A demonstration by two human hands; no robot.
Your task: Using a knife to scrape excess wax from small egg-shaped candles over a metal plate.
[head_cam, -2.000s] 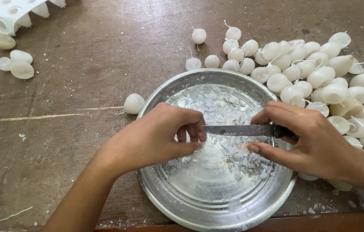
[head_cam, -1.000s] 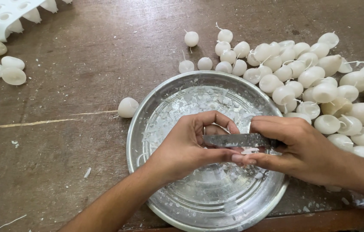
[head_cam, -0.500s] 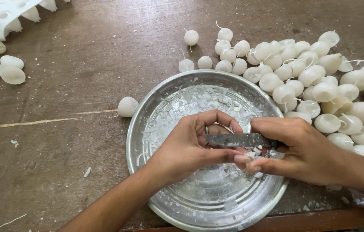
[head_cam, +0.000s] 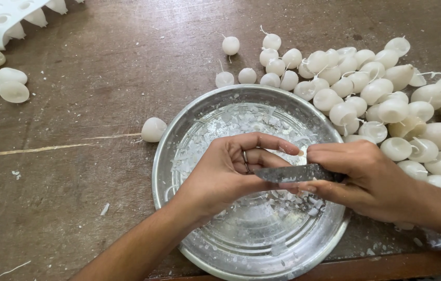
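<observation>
Left hand [head_cam: 225, 171] curled w/ grip on tip end of dark blade [head_cam: 296, 173]; right hand [head_cam: 371, 179] grip clenched on its other end. Blade held flat above metal pan [head_cam: 179, 130] w/ white flakes, on bench [head_cam: 90, 78]. White wax pieces [head_cam: 376, 99] heaped just beside pan.

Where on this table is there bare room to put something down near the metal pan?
Bare wood lies left of the metal pan, between the lone white piece and the flat discs. Also above the pan, left of the pile of white pieces. To the pan's right, that pile crowds the table.
</observation>
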